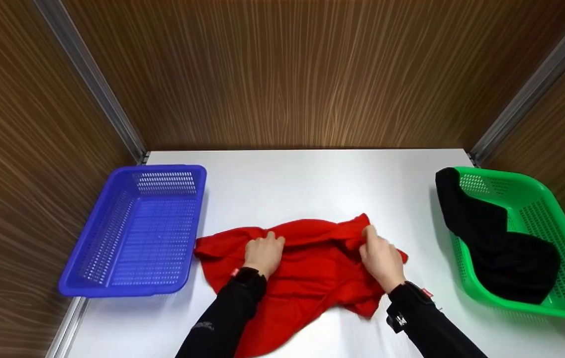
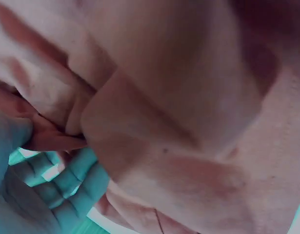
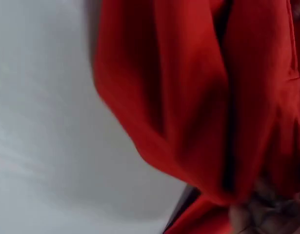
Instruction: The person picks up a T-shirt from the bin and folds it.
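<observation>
The step in hand looks like gathering or straightening the cloth, which lies mid-table and runs toward the near edge of the table. The left hand pinches its upper fold between thumb and fingers; the right hand grips the fold farther right. The next move likely calls for 1 even pull. The cloth is red, soft-looking and rumpled, creased between the 2 hands.
</observation>
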Available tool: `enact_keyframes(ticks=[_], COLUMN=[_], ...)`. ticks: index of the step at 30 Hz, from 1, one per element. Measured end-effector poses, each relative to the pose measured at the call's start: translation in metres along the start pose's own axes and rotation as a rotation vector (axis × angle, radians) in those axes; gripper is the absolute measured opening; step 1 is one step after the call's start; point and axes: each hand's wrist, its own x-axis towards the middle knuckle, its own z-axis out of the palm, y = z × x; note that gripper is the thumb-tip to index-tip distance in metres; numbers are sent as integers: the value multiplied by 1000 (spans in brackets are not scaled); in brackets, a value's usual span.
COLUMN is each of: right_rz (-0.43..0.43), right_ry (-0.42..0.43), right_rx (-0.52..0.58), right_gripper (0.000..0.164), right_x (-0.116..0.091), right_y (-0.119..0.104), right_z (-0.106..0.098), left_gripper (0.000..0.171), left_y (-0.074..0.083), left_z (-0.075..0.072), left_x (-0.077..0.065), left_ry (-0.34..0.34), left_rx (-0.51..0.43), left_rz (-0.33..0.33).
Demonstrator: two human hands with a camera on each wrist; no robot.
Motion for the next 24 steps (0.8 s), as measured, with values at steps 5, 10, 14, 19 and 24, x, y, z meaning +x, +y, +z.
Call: enact_keyframes(ticks=[5,10,14,19,24], right_rz=[-199,-426,-415,-15,476], right_ry=[116,90,137,290,171], right_rx=[267,416,386,314,368], right_gripper=[31,43,53,36,23], right_x=[1,-2,-4,-12,-33], right_y=[-3,-13,-16,3,32], right_z=[-1,0,-3,-18,-37], left_gripper=[52,68,32,23,26], left_y=[12,38,43,22,-8], left_z=[-5,-18,-30,-47,-58], left_x=[14,31,41,52,60], left_ry=[-61,-15,73,103,148], left_rx=[-155,-409,-492,-785,-1016], left_rz=[-13,82,10,-291,-518])
